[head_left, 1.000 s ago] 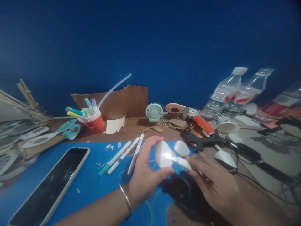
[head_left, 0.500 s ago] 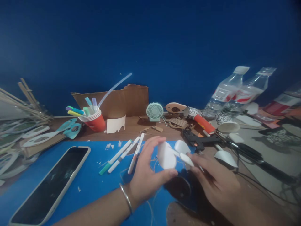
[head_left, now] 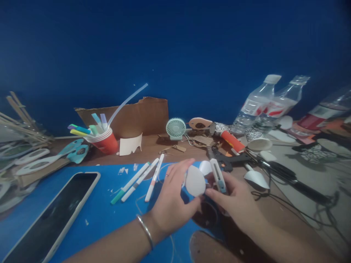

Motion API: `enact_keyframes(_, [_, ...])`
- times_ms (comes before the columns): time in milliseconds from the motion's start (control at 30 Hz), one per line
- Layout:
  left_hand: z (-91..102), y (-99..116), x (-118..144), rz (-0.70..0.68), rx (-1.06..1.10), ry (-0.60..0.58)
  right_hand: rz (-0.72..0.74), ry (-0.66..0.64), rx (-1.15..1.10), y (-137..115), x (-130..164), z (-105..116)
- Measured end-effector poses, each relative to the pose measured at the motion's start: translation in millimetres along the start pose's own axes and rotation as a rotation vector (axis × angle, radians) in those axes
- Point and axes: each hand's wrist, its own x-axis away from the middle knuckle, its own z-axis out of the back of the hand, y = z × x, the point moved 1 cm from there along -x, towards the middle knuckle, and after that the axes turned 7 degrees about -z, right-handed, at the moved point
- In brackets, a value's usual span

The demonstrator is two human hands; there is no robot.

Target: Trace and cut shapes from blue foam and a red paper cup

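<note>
Red cup [head_left: 105, 143] holding markers [head_left: 82, 129], upright

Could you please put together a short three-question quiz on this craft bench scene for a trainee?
1. True or false: the left hand holds a white oval cut-out.
2. What does the right hand hold: A a pen, B a utility knife, C a bottle?
3. How many white pens lie on the blue mat between the phone and the hands?

Key: 1 true; 2 B; 3 three.
</note>
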Motion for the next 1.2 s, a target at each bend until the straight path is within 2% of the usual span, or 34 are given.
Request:
enact_keyframes(167, [-1.6, 0.8, -1.0, -0.006, -0.01, -0.047, -0.068, 0.03, 0.082, -4.3, 3.1, -0.3])
enact_keyframes(367, [-0.8, 0.4, -1.5, 0.024, 0.006, -0.054, -0.079, 0.065, -0.13, 4.2, -6.1, 2.6])
enact_keyframes(567, [-0.4, 2.4, -1.6, 0.049, 0.026, -0.072, -0.113, -0.066, -0.309, 6.7, -7.7, 0.0])
enact_keyframes(667, [-0.1, 4.7, -1.5, 0.074, 0.061, -0.104, -0.124, -0.127, -0.291, 5.3, -5.1, -2.0])
enact_keyframes(767, [-1.3, 5.6, -0.7, 0.097, 0.139, -0.122, -0.134, -0.132, -0.256, 4.2, -4.2, -2.9])
enact_keyframes(867, [-5.0, 2.3, -0.6, 0.179, 0.352, -0.091, -0.133, -0.103, -0.264, 2.6, -5.1, -2.5])
enact_keyframes(1000, [-10.5, -6.2, -2.8, 0.391, 0.675, -0.038, -0.147, -0.097, -0.2, 0.4, -5.5, -2.5])
enact_keyframes(1067, [-11.1, -9.3, -4.4, 0.441, 0.664, -0.011, -0.158, -0.119, -0.188, 1.2, -4.7, -3.1])
enact_keyframes(1200, [-10.1, -11.5, -5.6, 0.449, 0.609, 0.032, -0.168, -0.145, -0.24, 5.7, -3.9, -3.8])
